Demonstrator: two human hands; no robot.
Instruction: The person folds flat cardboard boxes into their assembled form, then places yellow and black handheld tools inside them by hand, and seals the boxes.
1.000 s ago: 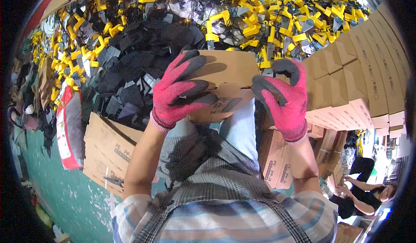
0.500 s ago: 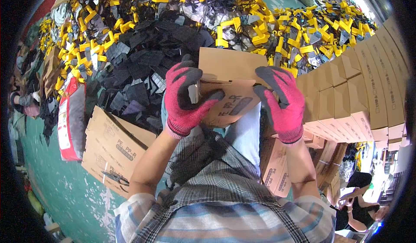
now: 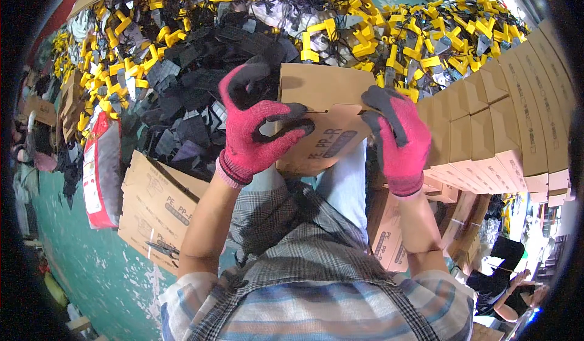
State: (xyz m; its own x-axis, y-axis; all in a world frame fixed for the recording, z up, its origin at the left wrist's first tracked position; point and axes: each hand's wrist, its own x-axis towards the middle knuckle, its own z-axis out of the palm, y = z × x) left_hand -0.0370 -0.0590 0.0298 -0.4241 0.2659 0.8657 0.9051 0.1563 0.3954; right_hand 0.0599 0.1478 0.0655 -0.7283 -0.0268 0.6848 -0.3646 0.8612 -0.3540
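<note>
Box point(image 3: 331, 137): up between the two gloved hands, over the lap point(image 3: 350, 180), right hand at its right edge and left hand at its left end.
Left hand point(image 3: 252, 131): loosely curled, thumb and one finger nearly meeting over the box's left front by the crease, another finger hooked up clear of it. Can't tell if that's a real grip or just a touch.
Right hand point(image 3: 403, 137): fingers bent in, bunched with the thumb on the right edge near the flap corner; looks like it's grasping the box there.
Flap point(image 3: 328, 86): sticks out past the crease on the far side, pointing away from the wearer.
Printed face: turned back toward the wearer and tilted, its print slanting up to the right.
Long axis: the crease goes pretty much left to right, hand to hand; how deep the box is, can't tell, so no call on its longest side.
Beyond it: black scraps point(image 3: 188, 85) off to the left, yellow-handled tools point(image 3: 420, 52) to the right.
</note>
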